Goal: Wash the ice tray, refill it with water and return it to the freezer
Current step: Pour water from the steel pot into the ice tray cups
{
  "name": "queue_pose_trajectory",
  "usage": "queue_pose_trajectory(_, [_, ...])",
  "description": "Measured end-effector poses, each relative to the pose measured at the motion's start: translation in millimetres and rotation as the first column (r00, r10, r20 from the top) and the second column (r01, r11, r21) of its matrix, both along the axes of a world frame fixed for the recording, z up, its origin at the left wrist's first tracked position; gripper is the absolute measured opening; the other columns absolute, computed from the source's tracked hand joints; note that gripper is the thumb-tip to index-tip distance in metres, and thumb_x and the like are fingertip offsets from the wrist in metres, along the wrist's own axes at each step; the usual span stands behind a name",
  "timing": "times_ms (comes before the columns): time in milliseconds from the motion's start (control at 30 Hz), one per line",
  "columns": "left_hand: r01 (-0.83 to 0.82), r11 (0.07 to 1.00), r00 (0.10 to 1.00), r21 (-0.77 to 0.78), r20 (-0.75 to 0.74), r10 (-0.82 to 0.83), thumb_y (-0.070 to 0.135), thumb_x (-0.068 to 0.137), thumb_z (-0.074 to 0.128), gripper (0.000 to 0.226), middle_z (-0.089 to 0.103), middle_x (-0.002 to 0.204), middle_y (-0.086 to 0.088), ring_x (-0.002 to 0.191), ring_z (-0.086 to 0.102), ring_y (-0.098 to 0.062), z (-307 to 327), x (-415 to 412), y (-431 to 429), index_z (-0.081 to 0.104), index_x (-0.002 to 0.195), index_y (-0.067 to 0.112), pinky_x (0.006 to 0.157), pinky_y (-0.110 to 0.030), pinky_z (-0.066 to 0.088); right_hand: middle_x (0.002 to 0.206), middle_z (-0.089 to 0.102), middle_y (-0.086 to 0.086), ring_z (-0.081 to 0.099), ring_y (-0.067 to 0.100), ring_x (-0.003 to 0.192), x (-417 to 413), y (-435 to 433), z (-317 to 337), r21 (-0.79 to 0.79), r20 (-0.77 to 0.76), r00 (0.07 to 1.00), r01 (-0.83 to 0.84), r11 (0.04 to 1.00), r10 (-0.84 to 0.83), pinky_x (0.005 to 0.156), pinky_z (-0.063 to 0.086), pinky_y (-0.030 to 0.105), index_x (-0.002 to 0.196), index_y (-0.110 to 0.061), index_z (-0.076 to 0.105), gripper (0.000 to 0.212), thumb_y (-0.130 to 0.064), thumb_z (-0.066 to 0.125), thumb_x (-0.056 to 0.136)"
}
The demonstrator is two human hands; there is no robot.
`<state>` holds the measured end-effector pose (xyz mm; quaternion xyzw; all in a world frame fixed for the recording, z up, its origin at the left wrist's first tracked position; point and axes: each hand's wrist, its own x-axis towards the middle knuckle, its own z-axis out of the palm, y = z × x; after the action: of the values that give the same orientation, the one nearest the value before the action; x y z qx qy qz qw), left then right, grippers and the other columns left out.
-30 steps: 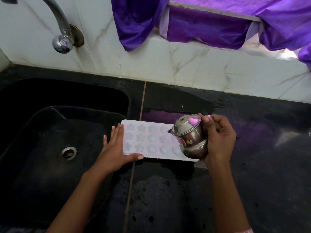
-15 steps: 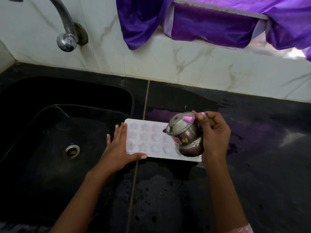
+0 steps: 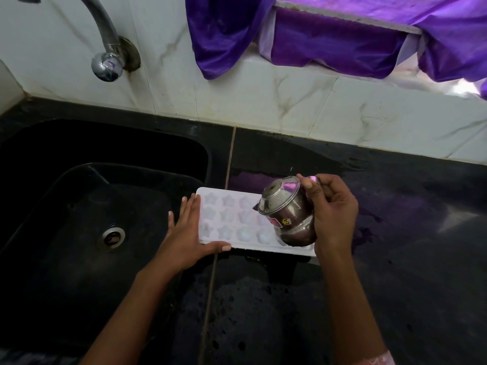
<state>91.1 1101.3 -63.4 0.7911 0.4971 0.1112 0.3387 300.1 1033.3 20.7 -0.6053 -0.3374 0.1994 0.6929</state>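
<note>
A white ice tray (image 3: 232,219) with star-shaped cells lies flat on the black counter, its left end at the sink's edge. My left hand (image 3: 185,233) lies against the tray's left end, fingers straight, thumb along its near edge. My right hand (image 3: 333,214) grips a small steel pot (image 3: 286,210), tipped to the left over the tray's right half. The pot hides the tray's right cells. I cannot tell whether water flows from it.
A black sink (image 3: 87,206) with a round drain (image 3: 112,237) lies to the left. A chrome tap (image 3: 106,48) comes out of the white tiled wall. Purple cloth (image 3: 329,38) hangs over the ledge behind. The dark counter (image 3: 408,246) is wet around the tray.
The pot has tipped a little further left over the tray. My left hand has stayed on the tray's left end. The tray has not moved on the counter.
</note>
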Motion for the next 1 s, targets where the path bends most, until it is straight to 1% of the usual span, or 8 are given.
queue_pose_trajectory(267, [0.001, 1.0, 1.0, -0.005, -0.008, -0.001, 0.059, 0.069, 0.067, 0.121, -0.02, 0.155, 0.005, 0.128, -0.029, 0.002, 0.4, 0.6, 0.0, -0.016, 0.146, 0.017, 0.106, -0.03, -0.021, 0.066, 0.07, -0.01, 0.064, 0.005, 0.069, 1.2, -0.8, -2.1, 0.009, -0.06, 0.998, 0.018, 1.0, -0.018, 0.065, 0.05, 0.015, 0.072, -0.019, 0.062, 0.013, -0.011, 0.07, 0.077])
queue_pose_trajectory(433, [0.003, 1.0, 1.0, 0.001, -0.01, -0.003, 0.06, 0.068, 0.067, 0.121, -0.02, 0.155, 0.006, 0.129, -0.03, 0.002, -0.2, 0.1, -0.4, -0.016, 0.146, 0.017, 0.107, -0.03, -0.021, 0.067, 0.07, -0.01, 0.065, 0.007, 0.072, 1.8, -1.5, -4.2, 0.024, -0.129, 0.991, 0.019, 1.0, -0.016, 0.068, 0.051, 0.017, 0.073, -0.018, 0.061, 0.007, -0.017, 0.069, 0.074])
queue_pose_trajectory(567, [-0.001, 1.0, 1.0, 0.009, -0.003, 0.001, 0.06, 0.068, 0.067, 0.121, -0.02, 0.155, 0.006, 0.128, -0.03, 0.002, -0.5, -0.1, -0.6, -0.016, 0.146, 0.018, 0.105, -0.029, -0.022, 0.068, 0.07, -0.009, 0.065, 0.008, 0.074, -0.3, -0.7, -1.4, 0.034, -0.139, 0.99, 0.021, 0.999, -0.016, 0.069, 0.051, 0.017, 0.074, -0.017, 0.061, 0.013, -0.026, 0.068, 0.067])
queue_pose_trajectory(733, [-0.009, 1.0, 1.0, 0.013, -0.015, 0.009, 0.063, 0.067, 0.066, 0.123, -0.02, 0.155, 0.005, 0.128, -0.03, 0.002, -1.2, -0.5, -0.6, -0.015, 0.146, 0.017, 0.107, -0.031, -0.021, 0.066, 0.069, -0.013, 0.065, 0.001, 0.07, -4.1, 3.9, 0.9, 0.03, -0.121, 0.993, -0.01, 0.999, 0.014, 0.064, 0.049, 0.013, 0.075, -0.015, 0.06, 0.007, -0.011, 0.066, 0.078])
queue_pose_trajectory(800, [-0.011, 1.0, 1.0, 0.015, -0.009, 0.011, 0.073, 0.058, 0.066, 0.132, -0.017, 0.156, 0.006, 0.13, -0.029, 0.002, -1.3, -0.5, -0.2, -0.014, 0.147, 0.016, 0.109, -0.031, -0.021, 0.065, 0.069, -0.013, 0.065, 0.001, 0.069, -6.2, 6.2, 1.7, 0.036, -0.127, 0.992, -0.024, 0.999, 0.028, 0.064, 0.049, 0.014, 0.075, -0.016, 0.06, 0.007, -0.013, 0.067, 0.076])
queue_pose_trajectory(867, [-0.011, 1.0, 1.0, 0.023, -0.015, 0.011, 0.082, 0.049, 0.057, 0.138, -0.016, 0.156, 0.006, 0.13, -0.028, 0.002, -0.7, -0.4, -0.1, -0.013, 0.147, 0.016, 0.109, -0.032, -0.02, 0.066, 0.069, -0.011, 0.065, 0.003, 0.071, -9.3, 8.5, 2.0, 0.031, -0.127, 0.991, -0.039, 0.999, 0.042, 0.066, 0.05, 0.015, 0.074, -0.016, 0.061, 0.008, -0.018, 0.068, 0.072])
queue_pose_trajectory(967, [-0.019, 1.0, 1.0, 0.022, -0.019, 0.019, 0.075, 0.058, 0.063, 0.131, -0.017, 0.156, 0.004, 0.129, -0.029, 0.002, -1.4, -0.5, -0.1, -0.013, 0.147, 0.016, 0.11, -0.033, -0.019, 0.069, 0.071, -0.009, 0.067, 0.006, 0.074, -13.5, 12.5, 0.5, 0.021, -0.134, 0.988, -0.073, 0.997, 0.075, 0.068, 0.052, 0.017, 0.075, -0.016, 0.061, 0.008, -0.011, 0.068, 0.076])
queue_pose_trajectory(1000, [-0.019, 1.0, 1.0, 0.023, -0.017, 0.02, 0.077, 0.057, 0.062, 0.133, -0.017, 0.156, 0.005, 0.129, -0.03, 0.002, -1.5, -0.8, -0.4, -0.014, 0.147, 0.016, 0.11, -0.032, -0.02, 0.069, 0.071, -0.009, 0.067, 0.007, 0.074, -14.9, 13.6, -0.2, 0.016, -0.128, 0.988, -0.083, 0.996, 0.084, 0.068, 0.053, 0.018, 0.075, -0.016, 0.061, 0.009, -0.009, 0.067, 0.077])
